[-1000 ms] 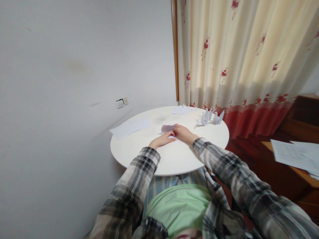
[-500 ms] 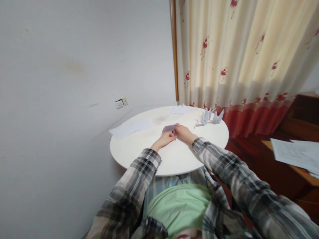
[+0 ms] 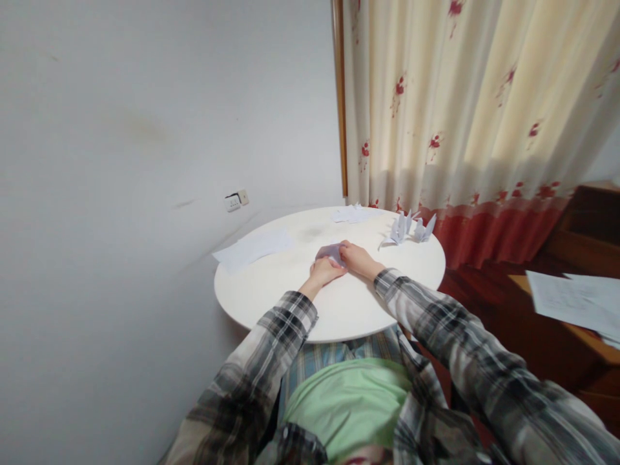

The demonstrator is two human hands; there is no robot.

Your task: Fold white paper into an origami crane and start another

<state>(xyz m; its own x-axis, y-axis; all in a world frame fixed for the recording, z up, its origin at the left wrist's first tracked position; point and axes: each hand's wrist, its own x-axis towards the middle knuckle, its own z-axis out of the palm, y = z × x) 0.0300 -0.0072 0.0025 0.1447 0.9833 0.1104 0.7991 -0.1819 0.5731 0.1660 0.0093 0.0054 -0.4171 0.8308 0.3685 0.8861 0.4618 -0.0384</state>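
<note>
A small folded piece of paper [image 3: 330,251], pale and greyish, is between my hands over the middle of the round white table [image 3: 271,297]. My left hand [image 3: 326,271] grips its near left side, the fingers curled against it. My right hand [image 3: 357,257] pinches the right side of the same paper. Part of the paper is hidden behind my fingers. To the right, beyond my right hand, several folded paper cranes [image 3: 400,230] stand together on the tabletop.
Flat white paper sheets [image 3: 254,248] lie at the table's left. More paper pieces [image 3: 352,213] rest at its far edge. A wall with a socket [image 3: 232,203] is on the left, a curtain [image 3: 465,129] behind. Printed sheets [image 3: 571,297] lie on wooden furniture to the right.
My left hand has shifted slightly right and its fingers have moved along the near side of the folded paper. My right hand has stayed nearly in place.
</note>
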